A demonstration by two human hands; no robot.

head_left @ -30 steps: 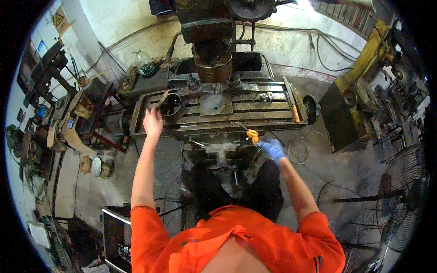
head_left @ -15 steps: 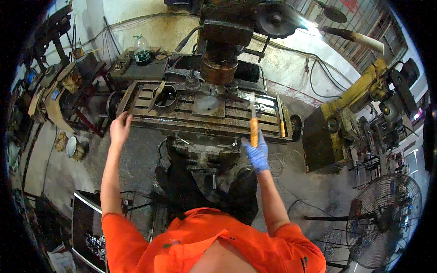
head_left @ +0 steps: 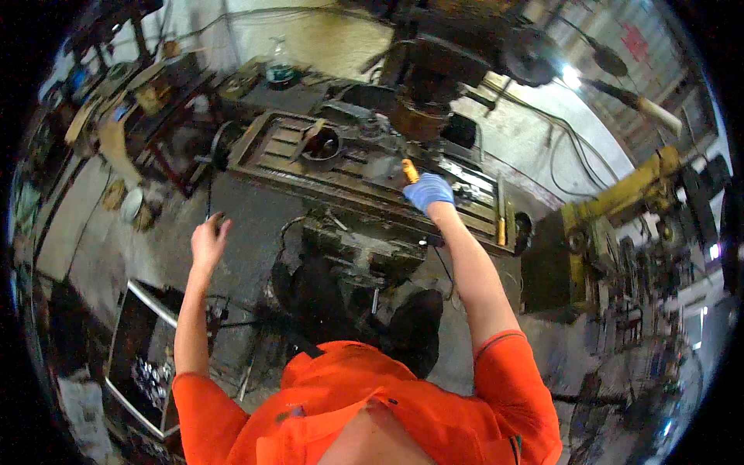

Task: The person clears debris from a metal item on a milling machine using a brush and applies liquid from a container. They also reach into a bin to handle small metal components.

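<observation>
Faces the machine (head_left: 434, 81), with the slotted bed (head_left: 271, 159) in front. Has the pot (head_left: 322, 161) on the bed's left half. Hangs the bare left hand (head_left: 208, 243) apart from the bed, with fingers curled; cannot tell whether gripping anything. Over the bed's middle, in the gloved right hand (head_left: 428, 191), clasps the tool (head_left: 410, 170) by its orange handle; cannot tell whether touching the bed with it. Seems at the step of using the tool there, likely calling next for a steady grip.

Slotted table (head_left: 306, 183) carries pot (head_left: 321, 161) and orange-handled tool (head_left: 501, 232).
</observation>
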